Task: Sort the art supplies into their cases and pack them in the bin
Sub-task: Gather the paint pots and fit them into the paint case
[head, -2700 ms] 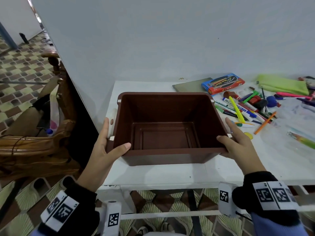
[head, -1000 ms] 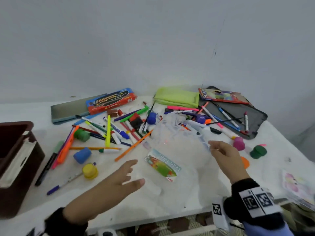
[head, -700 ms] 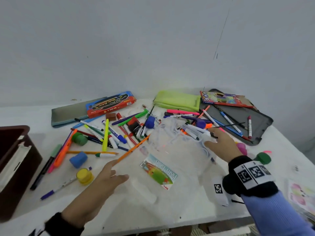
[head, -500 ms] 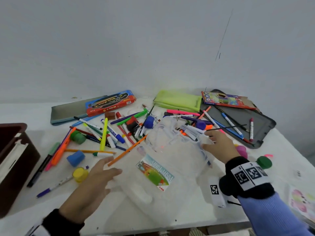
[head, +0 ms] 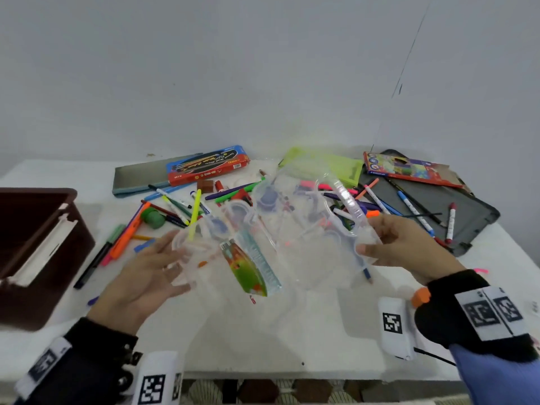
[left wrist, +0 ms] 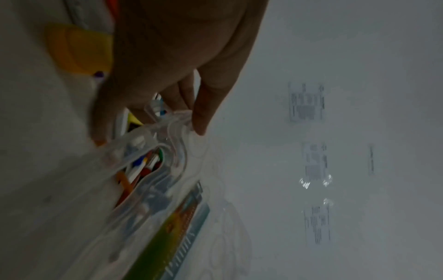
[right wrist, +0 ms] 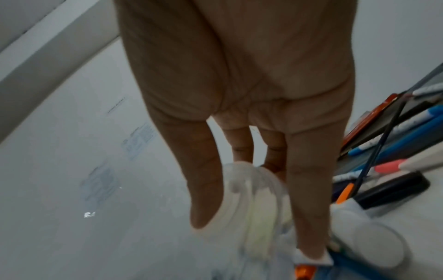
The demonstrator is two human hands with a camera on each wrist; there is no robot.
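A clear plastic case (head: pixel 295 244) with a green and orange label (head: pixel 251 270) hangs tilted above the white table, between my two hands. My left hand (head: pixel 157 264) grips its left end, thumb and fingers either side of the moulded edge (left wrist: pixel 167 132). On the right end, my right hand (head: pixel 380 244) pinches the rim (right wrist: pixel 249 208) between thumb and fingers. Loose markers and pens (head: pixel 181 206) lie scattered behind the case and show through it. The brown bin (head: pixel 29 311) stands at the table's left edge and looks empty as far as it shows.
A blue and red marker box (head: pixel 207 165) lies on a grey pouch (head: pixel 131 176) at the back. A lime green pouch (head: pixel 342 168), a dark grey case (head: pixel 467 226) and a coloured pencil box (head: pixel 409 168) lie back right. A yellow pot (left wrist: pixel 79 51) sits by my left hand.
My view swung right from the bin to the supplies. Both hands left the bin, reached the clear case, took hold of its ends and lifted it, tilting it up.
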